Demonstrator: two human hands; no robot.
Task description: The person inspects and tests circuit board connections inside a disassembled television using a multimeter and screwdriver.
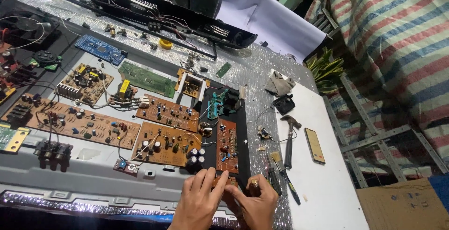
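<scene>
Gripping a small brown board (223, 181), both hands (227, 202), brown cardboard box (402, 204) far right.

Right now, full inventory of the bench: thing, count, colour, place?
Brown circuit boards: several, on grey chassis, centre-left.
Green board: one, behind them.
Blue board: one, far left.
Black panel: one, holding a brown board, centre.
Hammer: one, dark handle, right of panel.
Phone: one, dark, on white sheet.
Brush: one, beside hammer.
Black casing: one, top.
Cardboard box: one, bottom right.
Left hand: on small brown board, bottom centre.
Right hand: same board; grip unclear.
</scene>
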